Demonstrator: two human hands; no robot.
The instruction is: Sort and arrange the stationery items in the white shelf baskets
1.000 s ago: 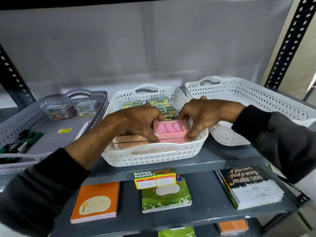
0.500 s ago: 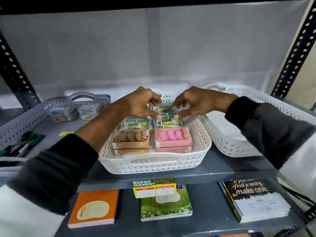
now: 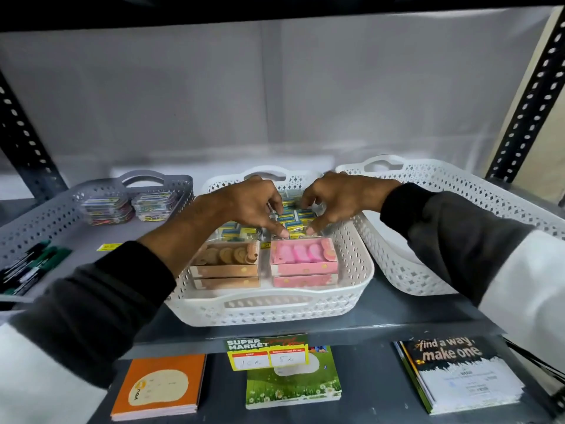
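The middle white basket [image 3: 275, 307] holds two stacked brown boxes [image 3: 226, 264] at its front left and two stacked pink boxes [image 3: 302, 261] at its front right. Small blue and yellow packs [image 3: 293, 217] in clear wrap fill its back half. My left hand [image 3: 244, 203] and my right hand [image 3: 339, 197] hover over that back half, fingers curled. Their fingertips pinch the front edge of one clear-wrapped pack just behind the pink boxes. My hands hide most of the packs.
A second white basket [image 3: 428, 270] stands to the right, tilted. On the left, a grey basket [image 3: 46, 215] holds clip packs [image 3: 107, 209] and pens [image 3: 27, 267]. The shelf below carries an orange notebook [image 3: 159, 387], a green one [image 3: 293, 384] and a black-and-white stack [image 3: 458, 371].
Both hands left the pink boxes at the basket's front and moved back onto the small blue and yellow packs. The brown boxes are now uncovered.
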